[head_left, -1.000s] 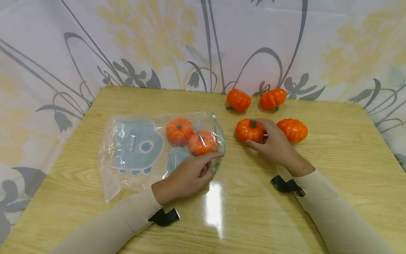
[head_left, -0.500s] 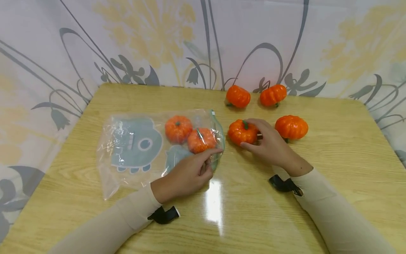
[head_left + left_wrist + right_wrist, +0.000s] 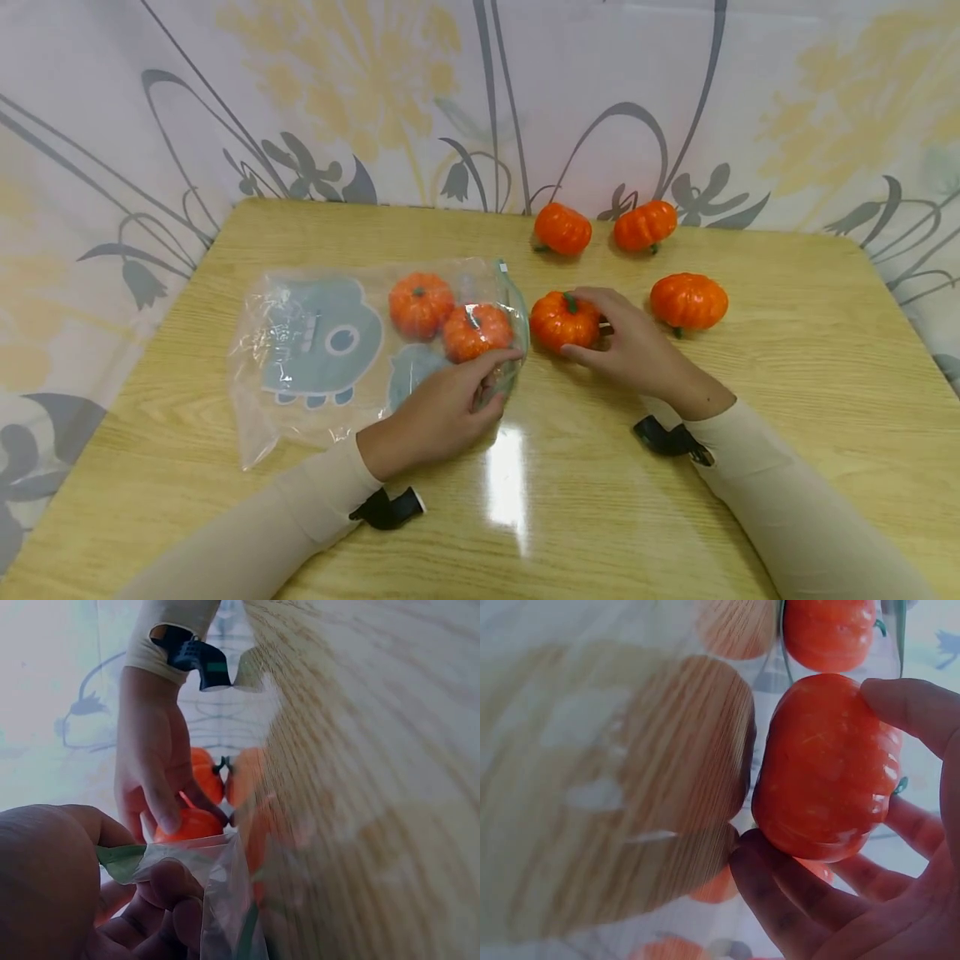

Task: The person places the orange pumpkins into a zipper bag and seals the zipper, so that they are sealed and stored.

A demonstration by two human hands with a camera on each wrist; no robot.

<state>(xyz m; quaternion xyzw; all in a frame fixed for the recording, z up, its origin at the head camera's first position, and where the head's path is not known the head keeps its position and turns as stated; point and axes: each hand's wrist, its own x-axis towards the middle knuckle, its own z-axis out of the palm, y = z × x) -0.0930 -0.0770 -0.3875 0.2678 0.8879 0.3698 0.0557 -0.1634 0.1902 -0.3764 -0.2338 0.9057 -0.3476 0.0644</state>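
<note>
A clear plastic zip bag (image 3: pixel 251 392) with a blue-grey cartoon print lies flat on the table. Inside it, near the green-edged mouth, are two small orange pumpkins (image 3: pixel 422 307). My left hand (image 3: pixel 442 412) pinches the mouth edge of the bag (image 3: pixel 225 900) between thumb and fingers, as the left wrist view shows. With spread, curved fingers my right hand (image 3: pixel 637 350) grips another orange pumpkin (image 3: pixel 557 325) with a green stem, just right of the bag mouth. In the right wrist view, thumb and fingers reach around this pumpkin (image 3: pixel 825 769); whether it touches the table I cannot tell.
Two more pumpkins lie at the back edge of the table, a left one (image 3: pixel 562 229) and a right one (image 3: pixel 646 226). Another pumpkin (image 3: pixel 688 301) sits right of my right hand. A flower-patterned cloth (image 3: pixel 337 100) hangs behind the wooden table (image 3: pixel 810 367).
My right hand has moved left with the pumpkin, bringing it close to the bag mouth. My left hand stays on the bag edge.
</note>
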